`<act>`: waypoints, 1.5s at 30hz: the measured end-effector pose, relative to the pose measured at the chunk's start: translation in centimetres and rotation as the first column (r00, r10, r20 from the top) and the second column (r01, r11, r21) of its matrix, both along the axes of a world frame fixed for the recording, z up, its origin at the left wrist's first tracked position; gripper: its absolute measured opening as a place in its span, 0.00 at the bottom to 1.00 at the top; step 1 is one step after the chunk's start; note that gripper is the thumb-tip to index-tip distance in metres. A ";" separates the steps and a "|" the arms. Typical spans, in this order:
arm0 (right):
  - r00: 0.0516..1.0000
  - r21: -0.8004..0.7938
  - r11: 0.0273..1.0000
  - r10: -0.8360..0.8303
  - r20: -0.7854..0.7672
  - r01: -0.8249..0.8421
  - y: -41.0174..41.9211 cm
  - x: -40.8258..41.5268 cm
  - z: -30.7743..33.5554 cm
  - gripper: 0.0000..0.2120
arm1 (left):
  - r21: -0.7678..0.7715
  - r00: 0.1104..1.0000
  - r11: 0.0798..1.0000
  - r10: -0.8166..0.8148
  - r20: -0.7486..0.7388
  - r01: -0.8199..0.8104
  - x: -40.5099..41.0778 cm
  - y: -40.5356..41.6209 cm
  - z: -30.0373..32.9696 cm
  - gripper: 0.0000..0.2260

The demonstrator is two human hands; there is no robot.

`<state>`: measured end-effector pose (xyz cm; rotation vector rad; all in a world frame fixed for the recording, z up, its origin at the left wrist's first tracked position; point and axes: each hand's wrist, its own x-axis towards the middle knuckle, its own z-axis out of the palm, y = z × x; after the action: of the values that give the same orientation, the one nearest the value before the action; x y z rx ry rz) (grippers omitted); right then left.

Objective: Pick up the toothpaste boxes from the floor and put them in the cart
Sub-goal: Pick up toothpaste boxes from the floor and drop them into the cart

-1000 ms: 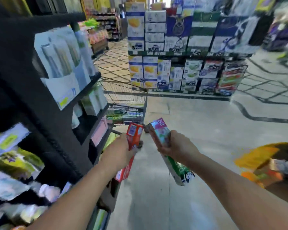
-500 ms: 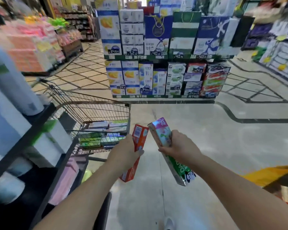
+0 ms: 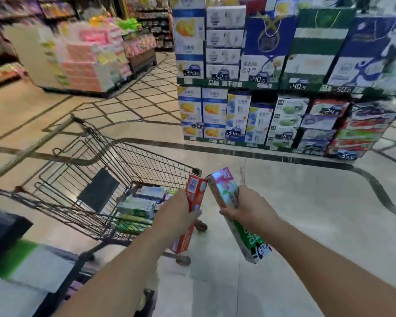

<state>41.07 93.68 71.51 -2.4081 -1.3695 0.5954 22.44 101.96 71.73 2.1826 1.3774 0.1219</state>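
My left hand (image 3: 177, 217) grips a red toothpaste box (image 3: 193, 195), held upright at the right rim of the wire cart (image 3: 96, 156). My right hand (image 3: 249, 208) grips a longer green, white and pink toothpaste box (image 3: 249, 241), tilted so its pink end points up and left. The two boxes nearly touch at their top ends. Both hands hover just right of the cart, above the floor. Several toothpaste boxes (image 3: 138, 204) lie in the cart's basket.
A display of stacked cartons (image 3: 272, 72) with price tags stands ahead across the aisle. A pallet of pink and white packs (image 3: 82, 60) is at the far left. A dark shelf edge (image 3: 7, 227) is at my near left. The pale floor (image 3: 318, 213) spreads to the right.
The view has swung away from the left shelf, so the whole cart now shows. Both hands keep their boxes and sit closer to the cart's right rim.
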 end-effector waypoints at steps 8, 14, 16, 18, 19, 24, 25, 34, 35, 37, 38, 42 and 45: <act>0.997 -0.015 0.998 0.063 0.032 -0.063 17.5 3.5 -1.8 0.25 | -0.017 0.993 0.995 0.104 0.052 -0.103 3.0 15.3 -2.3 0.16; 0.986 -0.069 0.983 0.167 -0.016 -0.168 31.4 2.2 -3.0 0.25 | -0.048 0.974 0.973 0.226 0.004 -0.226 1.0 26.6 -3.5 0.17; 0.976 -0.058 0.975 0.212 -0.043 -0.214 35.5 1.1 -3.5 0.25 | -0.059 0.953 0.951 0.304 0.005 -0.304 -0.3 29.8 -4.1 0.18; 0.958 -0.065 0.956 0.283 -0.050 -0.286 39.1 -0.2 -4.3 0.26 | -0.064 0.930 0.928 0.367 -0.003 -0.366 -1.6 32.1 -4.8 0.18; 0.945 -0.070 0.943 0.324 -0.041 -0.326 40.8 -1.0 -4.7 0.26 | -0.067 0.920 0.918 0.392 -0.015 -0.392 -2.1 33.2 -5.4 0.19; 0.867 -0.085 0.863 0.496 -0.054 -0.499 48.6 -4.8 -8.2 0.27 | -0.123 0.826 0.821 0.563 0.017 -0.557 -4.7 37.4 -9.0 0.21; 0.850 -0.089 0.845 0.523 -0.066 -0.527 49.9 -5.5 -9.3 0.27 | -0.128 0.800 0.795 0.600 0.014 -0.593 -5.0 38.0 -9.9 0.21; 0.678 -0.171 0.656 0.712 -0.186 -0.735 58.5 -9.7 -22.3 0.21 | -0.363 0.466 0.430 0.885 -0.013 -0.827 -5.0 42.1 -23.8 0.19; 0.672 -0.195 0.644 0.716 -0.188 -0.740 59.1 -9.9 -24.3 0.20 | -0.389 0.427 0.388 0.904 -0.016 -0.836 -4.8 42.5 -25.8 0.19; 0.671 -0.243 0.629 0.721 -0.173 -0.738 60.1 -10.1 -28.2 0.19 | -0.428 0.365 0.318 0.930 -0.030 -0.846 -4.2 43.2 -29.9 0.19; 0.670 -0.267 0.620 0.722 -0.174 -0.738 60.4 -10.2 -30.1 0.19 | -0.450 0.342 0.290 0.939 -0.038 -0.845 -3.8 43.5 -31.9 0.19; 0.649 -0.331 0.574 0.738 -0.185 -0.748 61.0 -10.5 -36.9 0.21 | -0.499 0.280 0.215 0.958 -0.058 -0.839 -2.8 44.4 -38.1 0.19; 0.649 -0.360 0.556 0.726 -0.228 -0.749 60.7 -11.0 -40.9 0.24 | -0.496 0.249 0.176 0.965 -0.085 -0.850 -2.8 44.7 -41.3 0.19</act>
<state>30.08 154.41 30.64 -1.9374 -2.4656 1.2713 19.61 146.64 30.41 0.5945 2.1219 0.4581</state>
